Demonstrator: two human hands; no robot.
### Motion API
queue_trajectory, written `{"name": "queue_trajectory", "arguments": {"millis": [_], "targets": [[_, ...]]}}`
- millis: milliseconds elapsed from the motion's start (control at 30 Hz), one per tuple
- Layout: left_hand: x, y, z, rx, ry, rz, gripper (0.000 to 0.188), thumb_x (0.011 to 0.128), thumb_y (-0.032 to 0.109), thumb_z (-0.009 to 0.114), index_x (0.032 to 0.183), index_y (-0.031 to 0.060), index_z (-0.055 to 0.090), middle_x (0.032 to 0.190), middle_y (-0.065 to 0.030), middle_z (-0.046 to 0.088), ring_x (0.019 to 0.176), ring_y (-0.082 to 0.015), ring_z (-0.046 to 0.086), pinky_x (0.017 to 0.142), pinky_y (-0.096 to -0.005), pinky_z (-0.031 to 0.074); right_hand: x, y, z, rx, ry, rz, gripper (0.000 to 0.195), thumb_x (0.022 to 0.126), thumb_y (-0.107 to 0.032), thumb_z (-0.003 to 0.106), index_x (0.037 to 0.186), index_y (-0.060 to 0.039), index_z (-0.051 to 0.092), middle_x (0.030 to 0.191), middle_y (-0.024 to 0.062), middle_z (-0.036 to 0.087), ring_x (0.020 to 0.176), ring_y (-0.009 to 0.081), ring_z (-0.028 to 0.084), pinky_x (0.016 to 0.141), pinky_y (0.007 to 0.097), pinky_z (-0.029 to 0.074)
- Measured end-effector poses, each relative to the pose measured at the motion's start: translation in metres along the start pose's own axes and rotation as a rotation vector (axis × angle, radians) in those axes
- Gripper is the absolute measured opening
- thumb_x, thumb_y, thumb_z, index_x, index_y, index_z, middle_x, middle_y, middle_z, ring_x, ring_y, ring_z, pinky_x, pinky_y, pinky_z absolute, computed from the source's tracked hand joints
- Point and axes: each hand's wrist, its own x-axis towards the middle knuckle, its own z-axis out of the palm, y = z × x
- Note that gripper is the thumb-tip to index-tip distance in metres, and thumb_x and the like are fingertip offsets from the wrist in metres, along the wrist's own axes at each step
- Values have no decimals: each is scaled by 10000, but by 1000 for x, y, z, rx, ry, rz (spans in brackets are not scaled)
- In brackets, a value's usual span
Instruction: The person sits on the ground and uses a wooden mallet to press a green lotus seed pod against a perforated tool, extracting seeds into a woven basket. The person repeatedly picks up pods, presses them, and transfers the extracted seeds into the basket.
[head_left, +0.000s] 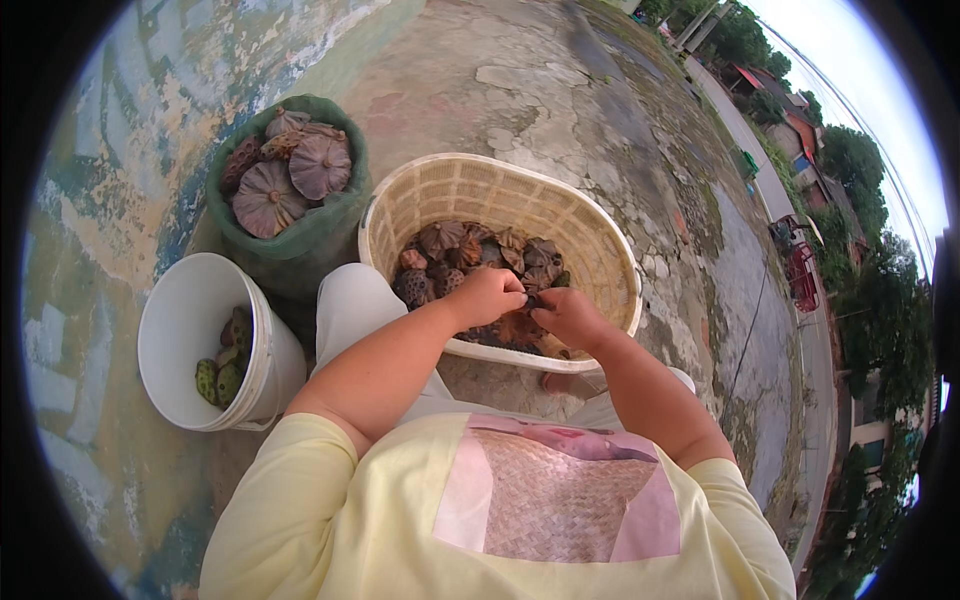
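Both of my hands meet over the front part of a cream plastic basket (592, 217). Brown dried lotus seed pods (442, 238) cover the basket's bottom, some showing their holed faces. A small dark piece (532, 301), perhaps part of a pod, is pinched between my fingertips. My left hand (487, 295) grips it from the left with thumb and fingers. From the right, my right hand (571, 315) holds the same piece. Its exact shape is partly hidden by my fingers.
Left of the basket stands a green mesh sack (289, 240) filled with large dried lotus pods (319, 165). A white bucket (172, 330) with several green pods (217, 379) inside is nearer me, beside a painted wall (97, 225). Cracked concrete (525, 75) extends beyond.
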Motion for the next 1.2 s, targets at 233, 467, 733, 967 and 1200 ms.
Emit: {"name": "queue_trajectory", "arguments": {"millis": [233, 467, 733, 967, 1200], "targets": [[-4, -4, -1, 114, -104, 53, 392, 779, 299, 750, 983, -22, 651, 891, -110, 674, 809, -151, 606, 745, -314, 482, 1, 14, 19, 189, 61, 31, 220, 787, -221, 626, 886, -28, 660, 640, 156, 616, 566, 272, 609, 584, 372, 484], [3, -31, 13, 86, -210, -29, 368, 794, 295, 736, 967, -19, 653, 853, -104, 662, 788, -141, 579, 728, -315, 474, 1, 44, 51, 327, 98, 38, 201, 766, -175, 631, 841, 10, 651, 631, 167, 604, 591, 261, 604, 578, 368, 476], [2, -24, 23, -50, -260, -249, 239, 857, 194, 673, 982, -8, 648, 858, -42, 645, 778, -82, 547, 713, -263, 462, 7, 84, 74, 1091, -93, 160, 114, 837, -83, 593, 817, 20, 639, 744, 63, 635, 647, 177, 604, 589, 319, 472], [8, -23, 32, -790, -184, -369, 237, 917, 190, 609, 1059, 0, 605, 1009, -55, 648, 870, -128, 616, 788, -277, 492, 6, 82, 63, 1774, -223, 203, 72, 902, -86, 563, 945, -48, 606, 856, 55, 641, 743, 161, 615, 690, 321, 506], [16, -39, 41, -741, 124, -579, 195, 927, 221, 581, 918, 27, 598, 820, -55, 618, 659, -149, 581, 596, -297, 469, 21, 84, 68, 1665, -55, 425, 203, 941, -169, 545, 1085, -29, 568, 984, 72, 615, 814, 194, 618, 754, 361, 510]]}}
